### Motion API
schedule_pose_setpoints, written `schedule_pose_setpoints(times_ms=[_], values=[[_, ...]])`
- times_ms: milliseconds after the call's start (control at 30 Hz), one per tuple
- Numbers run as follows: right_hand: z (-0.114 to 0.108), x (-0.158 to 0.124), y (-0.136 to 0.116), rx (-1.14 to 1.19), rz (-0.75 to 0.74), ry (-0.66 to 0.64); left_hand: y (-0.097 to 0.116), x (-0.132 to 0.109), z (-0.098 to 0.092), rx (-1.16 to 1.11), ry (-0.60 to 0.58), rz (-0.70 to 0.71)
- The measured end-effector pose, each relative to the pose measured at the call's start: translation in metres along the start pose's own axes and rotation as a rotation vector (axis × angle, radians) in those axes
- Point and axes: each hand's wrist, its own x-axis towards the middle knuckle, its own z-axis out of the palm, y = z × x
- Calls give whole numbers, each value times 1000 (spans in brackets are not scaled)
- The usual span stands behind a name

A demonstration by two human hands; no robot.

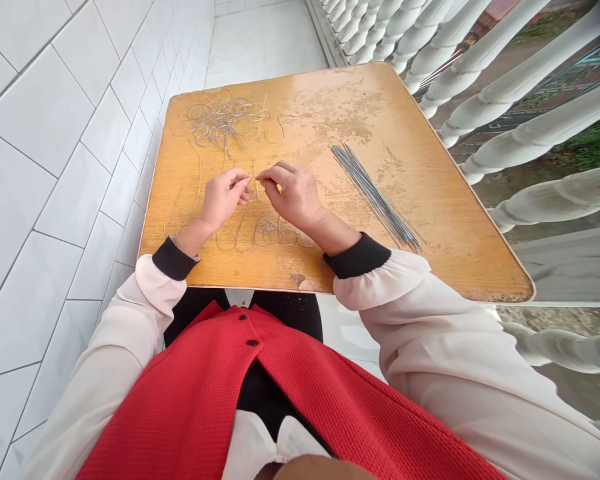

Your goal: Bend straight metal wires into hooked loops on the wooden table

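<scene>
My left hand [225,197] and my right hand [293,193] meet over the middle of a worn wooden table [430,220]. Both pinch the same thin piece of wire [253,179] between thumb and fingertips, fingers closed. Under my hands, near the table's front edge, lies a row of bent wire loops [260,235]. A tangled heap of thin wire [223,120] sits at the far left of the tabletop. A bundle of straight grey wire rods [375,197] lies diagonally to the right of my right hand.
A white tiled wall [55,167] runs along the left, close to the table. White balusters of a railing [480,67] stand along the right. My red vest [240,393] and pale sleeves fill the bottom of the view.
</scene>
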Motion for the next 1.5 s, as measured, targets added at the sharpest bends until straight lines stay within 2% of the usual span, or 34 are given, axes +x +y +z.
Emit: schedule_pose_setpoints(times_ms=[400, 667, 1167, 1333, 1433, 1500], values=[[-5, 1, -7, -34, -18, -53, 12, -4, -7, -82, -30, -54], [-5, 2, -11, -60, -34, -86, 6, -1, -6, -21, -63, -25], [-2, 4, -8, -84, -21, -35, 11, -4, -1, -64, -88, -57], [4, 4, -4, 146, 113, 65, 10, -2, 0, 5, -75, -47], [7, 5, -3, 413, 227, 109, 8, 1, -1, 11, -45, -52], [5, 5, -6, 615, 341, 76, 8, 3, -3, -9, -12, -59]])
